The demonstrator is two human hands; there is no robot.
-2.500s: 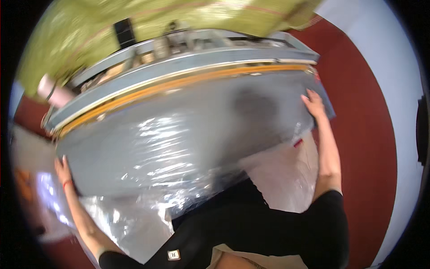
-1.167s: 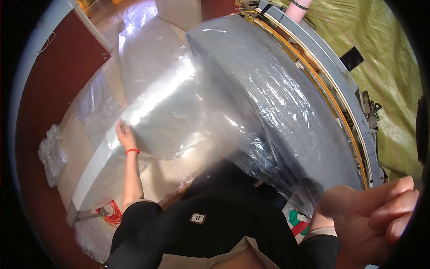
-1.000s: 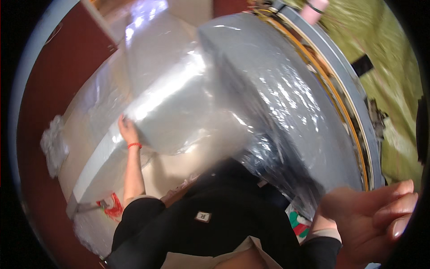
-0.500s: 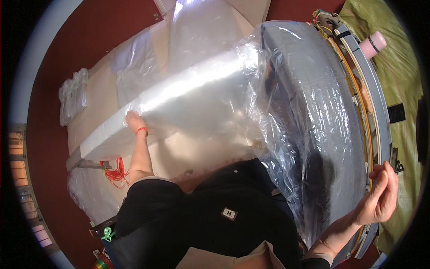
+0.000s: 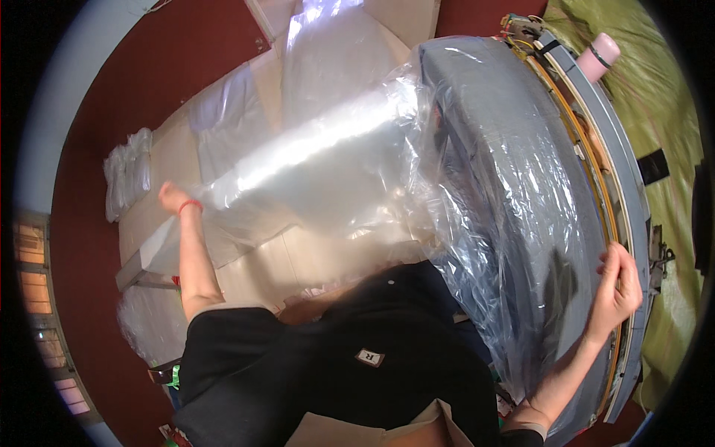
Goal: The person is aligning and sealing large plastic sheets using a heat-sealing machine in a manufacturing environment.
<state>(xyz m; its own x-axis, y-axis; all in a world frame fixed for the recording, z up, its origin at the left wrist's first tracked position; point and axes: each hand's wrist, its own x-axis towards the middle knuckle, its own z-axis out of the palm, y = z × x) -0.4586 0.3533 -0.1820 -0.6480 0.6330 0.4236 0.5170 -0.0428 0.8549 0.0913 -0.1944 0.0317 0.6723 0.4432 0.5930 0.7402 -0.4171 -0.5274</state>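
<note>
Clear plastic film (image 5: 298, 179), bright along its upper fold, stretches over a pale wooden table (image 5: 167, 171) in front of me. My left hand (image 5: 174, 198), with a red bracelet at the wrist, is closed at the film's left end. To the right, more loose film covers a grey padded surface (image 5: 521, 149). Beside its right edge runs a long grey bar with an orange strip (image 5: 596, 160). My right hand (image 5: 617, 287) is held near this bar, thumb and fingers pressed together; anything between them is too small to make out.
A bundle of folded clear plastic (image 5: 128, 173) lies at the table's far left. A pink bottle (image 5: 599, 56) and a dark flat object (image 5: 654, 167) rest on yellow-green sheeting (image 5: 678, 246) at right. A dark red floor (image 5: 82, 283) shows at left.
My left hand has moved left, and the film's left part now looks looser. The right hand has shifted slightly up and left. Red strings beside the left arm are now mostly hidden.
</note>
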